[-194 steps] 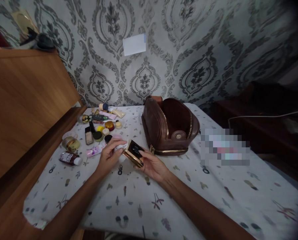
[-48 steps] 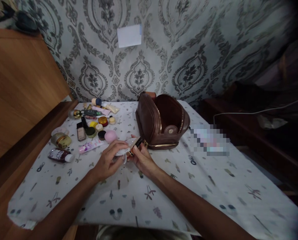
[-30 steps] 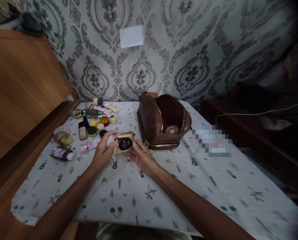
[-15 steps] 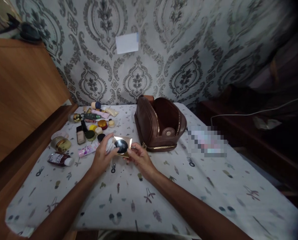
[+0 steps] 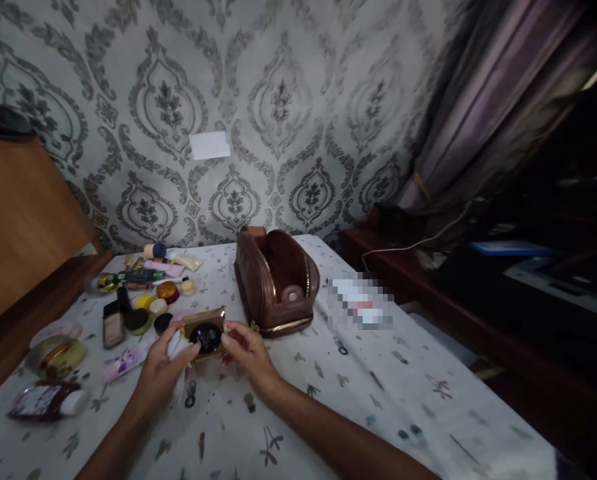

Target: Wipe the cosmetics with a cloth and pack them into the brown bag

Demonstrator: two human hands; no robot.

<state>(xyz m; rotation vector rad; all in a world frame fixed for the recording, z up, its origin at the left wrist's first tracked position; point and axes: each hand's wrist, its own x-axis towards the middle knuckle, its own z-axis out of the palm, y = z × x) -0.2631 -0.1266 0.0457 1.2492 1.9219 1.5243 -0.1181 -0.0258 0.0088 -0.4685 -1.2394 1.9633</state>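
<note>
The fingers of the left hand point(image 5: 161, 365) are closed on the left part of a gold case point(image 5: 219, 319), in front of and to the left of the brown bag point(image 5: 255, 287), with the thumb over its face. The same hand also has a crumpled white cloth point(image 5: 177, 345) bunched against the case. The fingers of the right hand point(image 5: 252, 357) pinch the case's right edge, thumb on the near side, just in front of the bag's left front corner. The case is held tilted up above the counter point(image 5: 323, 427), its black oval label point(image 5: 206, 338) showing.

Just beyond the left hand, left of the bag, lie a black-lidded jar point(image 5: 163, 323) and a pink tube point(image 5: 125, 360). Farther left of the bag are a beige bottle with a black cap point(image 5: 113, 327), a yellowish bottle point(image 5: 63, 358) and, nearest the viewer, a dark red bottle with a white cap point(image 5: 45, 401). Small jars point(image 5: 167, 291) stand between the beige bottle and the bag, and more tubes point(image 5: 188, 261) lie behind them.

The bag stands upright and unzipped, its dark interior showing. To its right lies a pixelated item point(image 5: 361, 301), too obscured to tell. Behind the bag rises a patterned wall point(image 5: 278, 167), with a white card point(image 5: 209, 145) on it, above and left of the bag.
</note>
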